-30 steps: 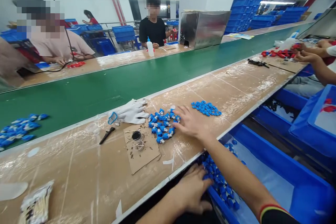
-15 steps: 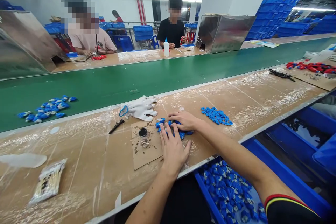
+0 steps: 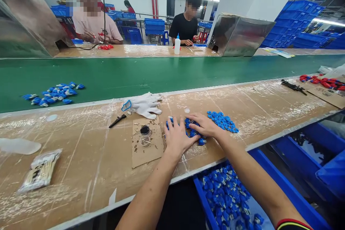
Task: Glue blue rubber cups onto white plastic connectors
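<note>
Both hands rest over a cluster of small blue parts (image 3: 201,141) on the brown-covered table. My left hand (image 3: 176,138) lies over the cluster's left side, fingers stretched and thumb out to the right. On the other side my right hand (image 3: 202,124) lies palm down, fingers extended across the parts. Much of the cluster is hidden under the hands. Just right of them is a patch of flat round blue pieces (image 3: 222,121). A cardboard sheet (image 3: 138,156), stained with dark spots, lies to the left, bearing a small cup of black liquid (image 3: 145,130) and a clear cup (image 3: 145,141).
White gloves (image 3: 144,106) lie behind the cardboard, and a black clip-like tool (image 3: 117,120) to its left. A bag of cotton swabs (image 3: 40,170) is at front left. Blue parts (image 3: 55,94) sit on the green belt (image 3: 129,73). Below the table edge is a filled blue bin (image 3: 201,194).
My hands have shifted a little to the right with the blue parts, and the left fingers have spread. The head view has turned slightly.
</note>
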### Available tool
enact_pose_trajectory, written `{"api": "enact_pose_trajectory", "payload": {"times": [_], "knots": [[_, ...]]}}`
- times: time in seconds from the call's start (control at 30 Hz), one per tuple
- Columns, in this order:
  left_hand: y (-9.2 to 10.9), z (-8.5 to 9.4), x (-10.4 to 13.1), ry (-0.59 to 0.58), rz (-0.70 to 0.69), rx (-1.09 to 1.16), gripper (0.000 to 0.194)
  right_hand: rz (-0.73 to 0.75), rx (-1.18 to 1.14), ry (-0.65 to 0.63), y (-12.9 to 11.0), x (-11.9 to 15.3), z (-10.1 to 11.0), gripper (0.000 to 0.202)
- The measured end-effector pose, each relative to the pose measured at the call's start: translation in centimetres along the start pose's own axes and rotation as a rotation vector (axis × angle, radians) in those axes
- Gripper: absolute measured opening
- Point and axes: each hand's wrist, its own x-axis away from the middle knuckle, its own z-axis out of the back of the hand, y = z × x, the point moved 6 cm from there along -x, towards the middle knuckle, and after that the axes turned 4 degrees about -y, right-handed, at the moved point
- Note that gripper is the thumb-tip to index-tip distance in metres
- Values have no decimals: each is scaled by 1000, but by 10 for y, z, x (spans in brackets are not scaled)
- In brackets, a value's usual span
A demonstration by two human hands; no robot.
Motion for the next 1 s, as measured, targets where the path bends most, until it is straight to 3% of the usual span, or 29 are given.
{"api": "enact_pose_trajectory", "payload": {"times": [0.13,0.23,0.3,0.4,0.53,0.63,0.73,0.9,1.0], "knots": [[14,-6,14,-24,-189,89,98,-42,-5,26,-5,35,7,52],[8,2,25,29,-271,108,83,-97,-2,63,-5,60,16,59],[-1,6,29,74,-221,66,82,-119,-3,66,-5,69,15,64],[-5,-2,30,34,-128,9,91,-125,-8,54,-8,68,7,72],[18,-19,21,-42,-211,9,101,-131,-27,68,-13,56,0,67],[39,-26,20,-61,-294,42,104,-165,-40,115,-17,68,4,53],[65,-35,39,-82,-401,89,84,-234,-50,191,-26,112,10,41],[118,-69,107,-200,-632,189,69,-439,-42,346,-50,220,2,35],[136,-99,146,-440,-780,252,66,-565,-32,382,-60,269,-15,25]]}}
